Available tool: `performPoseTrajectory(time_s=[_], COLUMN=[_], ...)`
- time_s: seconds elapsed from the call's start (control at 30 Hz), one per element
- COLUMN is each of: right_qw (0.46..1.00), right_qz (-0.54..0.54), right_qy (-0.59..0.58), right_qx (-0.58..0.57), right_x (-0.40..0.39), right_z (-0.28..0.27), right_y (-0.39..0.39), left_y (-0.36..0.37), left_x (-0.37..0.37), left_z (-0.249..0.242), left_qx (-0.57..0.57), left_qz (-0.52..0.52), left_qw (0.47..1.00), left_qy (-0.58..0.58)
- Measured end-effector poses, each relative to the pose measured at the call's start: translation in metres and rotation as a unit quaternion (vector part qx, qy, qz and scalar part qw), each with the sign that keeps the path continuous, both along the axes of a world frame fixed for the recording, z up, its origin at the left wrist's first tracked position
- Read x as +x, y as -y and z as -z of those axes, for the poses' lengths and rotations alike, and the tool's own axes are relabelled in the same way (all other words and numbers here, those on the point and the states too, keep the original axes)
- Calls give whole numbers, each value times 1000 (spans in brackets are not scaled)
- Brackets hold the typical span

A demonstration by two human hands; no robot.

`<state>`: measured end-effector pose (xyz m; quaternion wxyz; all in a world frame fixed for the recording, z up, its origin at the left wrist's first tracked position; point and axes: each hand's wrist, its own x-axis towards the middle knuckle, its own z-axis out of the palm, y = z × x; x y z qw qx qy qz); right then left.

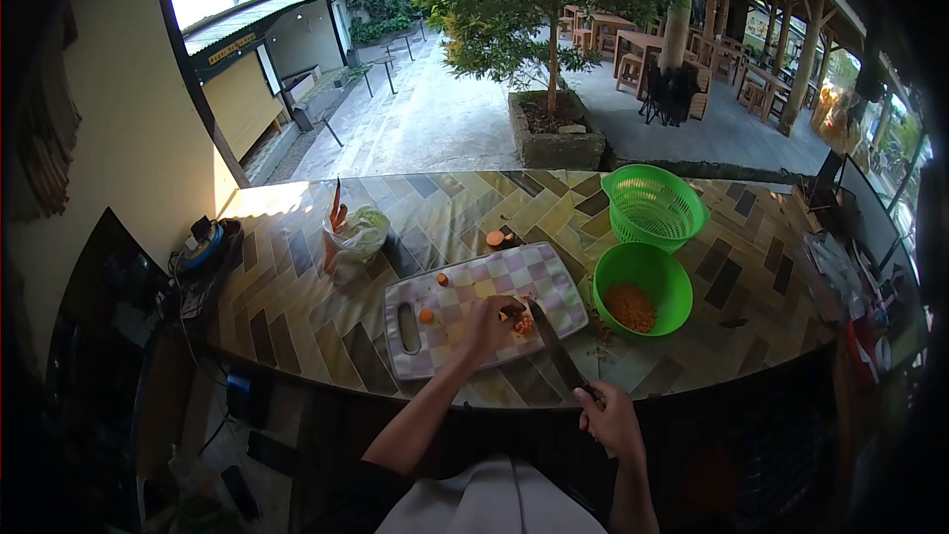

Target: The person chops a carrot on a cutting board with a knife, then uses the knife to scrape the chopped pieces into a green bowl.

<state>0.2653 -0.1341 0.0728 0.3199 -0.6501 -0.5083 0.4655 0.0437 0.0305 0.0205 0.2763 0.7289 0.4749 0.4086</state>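
My right hand (610, 419) is closed around the handle of a kitchen knife (559, 351). Its blade points away from me, with the tip over the chequered cutting board (474, 282). Curled fingers of my left hand (486, 324) hold a piece of carrot, mostly hidden by them, just left of the blade. Small chopped carrot (523, 323) lies between that hand and the knife. Two carrot ends, one upper (442, 279) and one lower (426, 315), rest on the board's left half. To the right, a green bowl (675, 282) contains finely cut carrot (630, 308).
Behind the bowl stands a green colander (655, 206). Thick carrot pieces (495, 238) lie at the board's far edge. A clear plastic bag (361, 235) with carrots is at the back left. Cables and a dark tray (210, 262) sit at the table's left end.
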Motion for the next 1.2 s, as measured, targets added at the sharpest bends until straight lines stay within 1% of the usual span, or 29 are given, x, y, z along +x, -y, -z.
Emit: performPoseTrajectory(time_s=[0.07, 0.17, 0.23, 0.27, 0.37, 0.47, 0.57, 0.67, 0.77, 0.87, 0.97, 1.07, 1.2], right_qw=[1000, 999, 998, 997, 970, 960, 949, 944, 943, 942, 943, 943, 943], right_qz=[-2, -25, -44, -59, -95, -121, -146, -165, -169, -168, -169, -165, -169], right_qy=[2, 15, 25, 48, 181, 230, 266, 270, 268, 268, 267, 268, 268], right_qx=[2, 16, 30, 20, 129, 98, 87, 94, 101, 108, 109, 111, 104], right_x=[1, 0, -5, -9, -20, -30, -31, -31, -30, -29, -28, -28, -28], right_z=[0, 2, 10, 11, 23, 12, 11, 15, 16, 20, 20, 20, 17], right_y=[1, 1, 0, 0, -4, -10, -17, -23, -24, -25, -25, -24, -25], left_y=[0, 2, 8, 11, 21, 31, 43, 44, 45, 48, 47, 45, 43], left_x=[-4, -24, -44, -53, -78, -76, -65, -63, -62, -55, -52, -46, -43], left_z=[-3, -9, -6, -5, -7, -7, 2, 9, 13, 5, 0, -4, -4], left_qx=[15, 74, 57, 49, -52, -116, -70, -79, -57, -78, -63, -72, -38], left_qz=[-14, -60, -68, -74, -18, -15, -73, -90, -102, -123, -130, -125, -122], left_qw=[1000, 994, 993, 992, 994, 991, 994, 993, 993, 989, 989, 989, 991], left_qy=[-12, -57, -76, -85, -97, -61, -39, 2, -33, -17, -26, -9, -28])
